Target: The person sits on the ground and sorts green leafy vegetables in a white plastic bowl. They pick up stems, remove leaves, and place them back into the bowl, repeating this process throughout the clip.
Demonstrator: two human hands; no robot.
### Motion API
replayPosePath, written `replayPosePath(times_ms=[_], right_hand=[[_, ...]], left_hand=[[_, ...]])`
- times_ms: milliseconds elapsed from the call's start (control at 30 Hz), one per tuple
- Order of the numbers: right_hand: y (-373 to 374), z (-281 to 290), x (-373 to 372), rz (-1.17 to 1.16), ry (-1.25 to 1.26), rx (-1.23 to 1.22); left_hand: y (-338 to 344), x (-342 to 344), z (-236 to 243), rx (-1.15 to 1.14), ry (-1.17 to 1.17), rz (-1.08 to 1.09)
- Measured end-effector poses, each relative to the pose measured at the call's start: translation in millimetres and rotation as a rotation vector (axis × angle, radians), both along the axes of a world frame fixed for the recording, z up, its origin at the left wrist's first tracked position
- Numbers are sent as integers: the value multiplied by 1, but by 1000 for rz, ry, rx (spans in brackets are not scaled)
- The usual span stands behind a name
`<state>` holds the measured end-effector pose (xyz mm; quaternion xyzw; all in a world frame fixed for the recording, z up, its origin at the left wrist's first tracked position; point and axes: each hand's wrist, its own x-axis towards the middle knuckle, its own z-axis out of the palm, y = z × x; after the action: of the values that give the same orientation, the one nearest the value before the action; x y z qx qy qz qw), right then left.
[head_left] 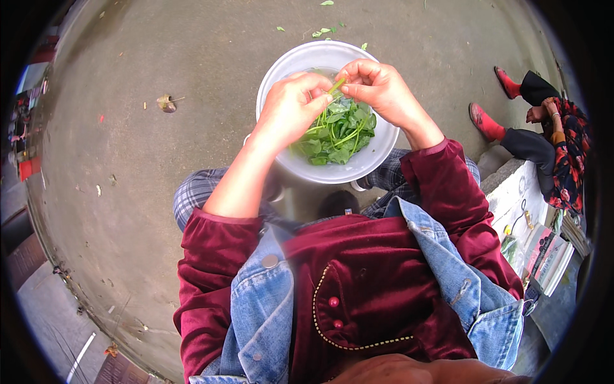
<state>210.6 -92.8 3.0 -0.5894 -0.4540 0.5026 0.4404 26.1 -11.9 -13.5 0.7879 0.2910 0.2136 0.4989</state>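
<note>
A pale round basin (377, 157) sits in front of me between my knees, with leafy greens (348, 131) and some water in it. Over its far half my two hands meet at a short green stem (337, 85). My left hand (291, 105) pinches one end between thumb and fingers. The other end is in the fingertips of my right hand (377, 86), also closed. Both hands are above the heap of greens, apart from it. Part of the greens is hidden behind my left hand.
Loose leaf bits (322, 32) lie on the concrete floor (192, 57) beyond the basin. A dry brown leaf (167, 104) is to the left. At the right, a person in red shoes (489, 121) sits close by, near a white block (515, 192) and stacked papers (550, 256).
</note>
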Motion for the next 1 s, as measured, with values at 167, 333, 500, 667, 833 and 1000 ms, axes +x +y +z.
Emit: replayPosePath(times_ms=[167, 333, 500, 667, 833, 1000], right_hand=[[-4, 7, 2, 7, -183, 39], [-6, 8, 8, -25, -142, 47], [-8, 5, 11, -10, -161, 33], [-9, 5, 10, 0, 1, -44], [-9, 5, 5, -14, 175, -111], [-8, 3, 1, -11, 190, -154]], left_hand=[[0, -1, 1, 55, -13, 22], [-4, 2, 0, 148, 15, 20], [-7, 2, 3, 235, 43, 11], [-9, 3, 5, 290, -3, 13], [-9, 4, 4, 236, -43, 34], [-9, 4, 4, 122, -113, 57]])
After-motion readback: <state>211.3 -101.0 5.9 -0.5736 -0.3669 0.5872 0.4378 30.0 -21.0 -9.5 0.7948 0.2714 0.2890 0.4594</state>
